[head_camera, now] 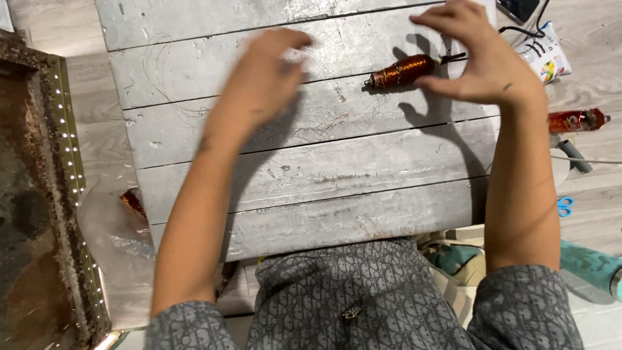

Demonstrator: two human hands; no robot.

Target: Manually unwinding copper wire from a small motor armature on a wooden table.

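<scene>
A copper-coloured wound coil on a dark spindle (402,71) lies on the grey wooden plank board (324,168), towards its far right. My right hand (476,55) hovers just above and to the right of the coil, fingers spread and curved, holding nothing that I can see. My left hand (262,78) is raised over the board's middle, blurred by motion, fingers loosely apart and empty. Fine wire strands lie scattered on the planks between the two hands.
A rusty metal frame with a row of small holes (61,194) stands at the left. On the floor at the right lie a printed packet (547,55), a red-brown cylinder (573,120), blue scissors (565,206) and a teal bottle (593,266). A cloth bag (453,259) sits by my lap.
</scene>
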